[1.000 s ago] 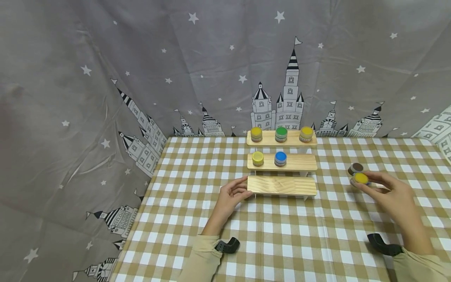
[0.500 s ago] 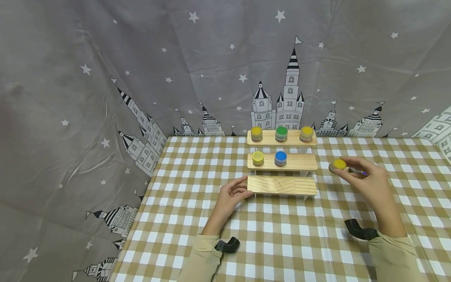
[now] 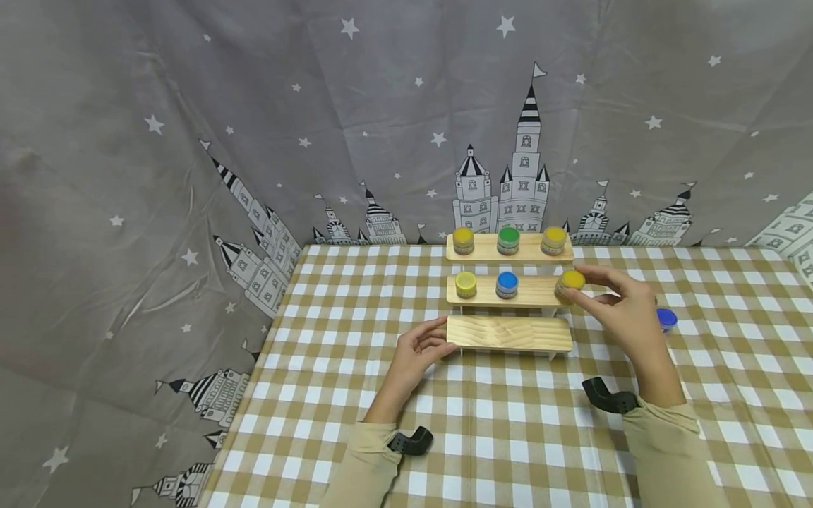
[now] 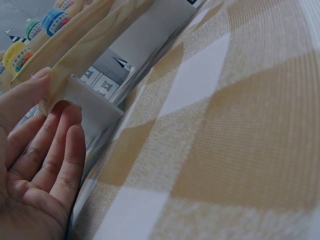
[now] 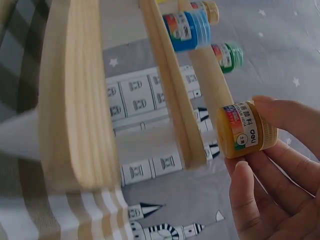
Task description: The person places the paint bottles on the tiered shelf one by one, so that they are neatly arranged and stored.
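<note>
A three-tier wooden display stand (image 3: 508,334) stands on the table. My left hand (image 3: 416,356) grips the left end of its lowest board, thumb on top and fingers beneath in the left wrist view. My right hand (image 3: 625,314) pinches a dark yellow paint jar (image 5: 245,131) by its cap, over the right end of the middle board. On that board a yellow paint jar (image 3: 466,284) and a blue paint jar (image 3: 507,284) stand to the left. The top board carries a green paint jar (image 3: 508,240) between two dark yellow ones.
A purple-blue-lidded jar (image 3: 666,319) rests on the checkered tablecloth (image 3: 508,423), right of my right hand and partly hidden by it. Behind the table hangs a grey curtain (image 3: 381,106) with castles and stars.
My right hand has carried the dark yellow paint jar leftward from the table's right side to the middle board's right end. The left hand has stayed on the lowest board.
</note>
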The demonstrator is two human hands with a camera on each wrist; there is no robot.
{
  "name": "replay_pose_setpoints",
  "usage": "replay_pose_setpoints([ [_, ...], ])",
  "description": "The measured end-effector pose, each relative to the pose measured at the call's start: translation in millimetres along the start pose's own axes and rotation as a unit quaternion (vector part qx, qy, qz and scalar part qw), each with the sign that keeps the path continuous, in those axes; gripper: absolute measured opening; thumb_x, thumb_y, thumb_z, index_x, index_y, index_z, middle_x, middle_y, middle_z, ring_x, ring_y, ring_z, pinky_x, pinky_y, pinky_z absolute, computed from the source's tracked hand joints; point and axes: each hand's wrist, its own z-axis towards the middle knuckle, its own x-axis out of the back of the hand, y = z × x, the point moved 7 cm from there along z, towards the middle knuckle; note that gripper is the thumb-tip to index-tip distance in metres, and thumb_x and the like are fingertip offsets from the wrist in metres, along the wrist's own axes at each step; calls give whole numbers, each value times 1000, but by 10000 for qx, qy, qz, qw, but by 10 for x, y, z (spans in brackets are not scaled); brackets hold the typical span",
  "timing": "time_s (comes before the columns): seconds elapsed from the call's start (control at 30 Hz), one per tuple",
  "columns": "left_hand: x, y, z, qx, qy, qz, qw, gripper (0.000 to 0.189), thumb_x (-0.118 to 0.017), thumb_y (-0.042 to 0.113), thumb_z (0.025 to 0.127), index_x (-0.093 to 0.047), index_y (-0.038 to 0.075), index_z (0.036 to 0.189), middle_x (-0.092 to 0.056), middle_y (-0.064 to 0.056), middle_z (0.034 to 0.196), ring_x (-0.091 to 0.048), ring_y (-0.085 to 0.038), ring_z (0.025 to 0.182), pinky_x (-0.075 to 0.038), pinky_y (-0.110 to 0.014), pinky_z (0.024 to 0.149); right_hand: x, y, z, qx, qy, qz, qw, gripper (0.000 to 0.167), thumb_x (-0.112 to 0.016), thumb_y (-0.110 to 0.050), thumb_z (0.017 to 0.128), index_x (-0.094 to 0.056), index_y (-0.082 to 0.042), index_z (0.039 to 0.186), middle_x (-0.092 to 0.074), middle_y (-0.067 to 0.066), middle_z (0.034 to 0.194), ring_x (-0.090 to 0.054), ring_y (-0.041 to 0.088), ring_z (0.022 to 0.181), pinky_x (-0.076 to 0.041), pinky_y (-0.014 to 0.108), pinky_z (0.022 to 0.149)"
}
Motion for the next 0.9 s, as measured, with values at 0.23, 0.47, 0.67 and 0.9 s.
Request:
replay_pose_setpoints([
  [0.23,-4,4,2,-56,-17,13,10000,54,-79,10,92,-61,10,143,-73,-15,116,-71,-9,96,-62,-21,88,-145,-22,31,-97,-195,49,9998,47,-82,-30,91,-70,-8,130,-69,18,129,-54,-15,105,-51,3,75],
  [0.47,7,-7,5,-5,8,36,10000,53,-79,11,92,-63,12,142,-73,-15,116,-71,-9,96,-62,-22,87,-236,-28,31,-52,-260,56,9996,47,-83,-29,90,-71,-6,129,-72,17,127,-56,-13,101,-52,4,72],
  [0.67,11,-2,11,26,44,-44,10000,54,-80,6,90,-62,8,141,-72,-20,116,-71,-8,95,-62,-20,87,-259,-15,26,-167,-312,14,9994,49,-83,-31,89,-70,-7,131,-72,17,127,-56,-12,100,-50,4,70],
  [0.9,2,30,14,22,77,-114,9999,53,-80,4,89,-63,7,140,-72,-22,115,-71,-8,93,-62,-20,86,-273,-4,20,-121,-363,63,9992,48,-84,-29,89,-71,-9,130,-73,17,123,-55,-12,101,-49,6,67],
])
